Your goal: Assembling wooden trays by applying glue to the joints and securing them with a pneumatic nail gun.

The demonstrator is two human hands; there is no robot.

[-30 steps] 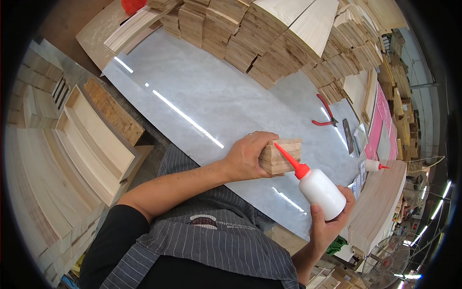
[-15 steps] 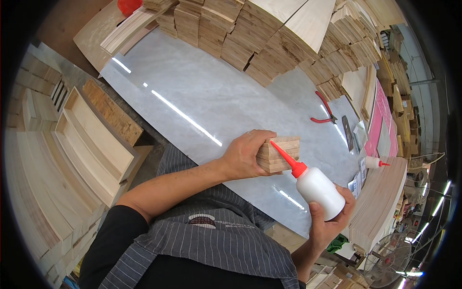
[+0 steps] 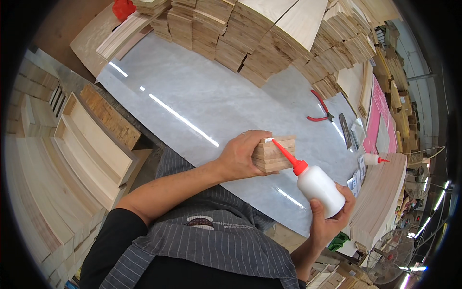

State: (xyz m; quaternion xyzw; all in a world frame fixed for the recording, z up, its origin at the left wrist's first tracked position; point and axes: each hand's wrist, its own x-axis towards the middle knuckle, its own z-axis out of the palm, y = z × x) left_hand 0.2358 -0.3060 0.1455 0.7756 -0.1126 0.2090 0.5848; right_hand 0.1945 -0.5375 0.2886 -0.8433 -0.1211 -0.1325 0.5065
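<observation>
My left hand (image 3: 243, 156) is wrapped round a small stack of wooden boards (image 3: 273, 156), held above the grey tabletop with its end faces showing. In my right hand (image 3: 332, 212) is a white glue bottle (image 3: 320, 190) with a long red nozzle (image 3: 285, 153), tilted toward the stack. The nozzle tip touches or nearly touches the top board's end. A short line of white glue (image 3: 268, 140) lies there, close to my left thumb. The far ends of the boards are hidden by my left hand.
Tall stacks of boards (image 3: 245, 41) line the table's far side. Red-handled pliers (image 3: 321, 108) and a dark cutter (image 3: 345, 130) lie at the right, near a second glue bottle (image 3: 373, 159). Wooden trays (image 3: 94, 144) stand at the left, a fan (image 3: 392, 253) at the lower right.
A white glue line now shows on the top board's end, where there was none. The nozzle tip has shifted slightly right along that end. Both hands keep their holds.
</observation>
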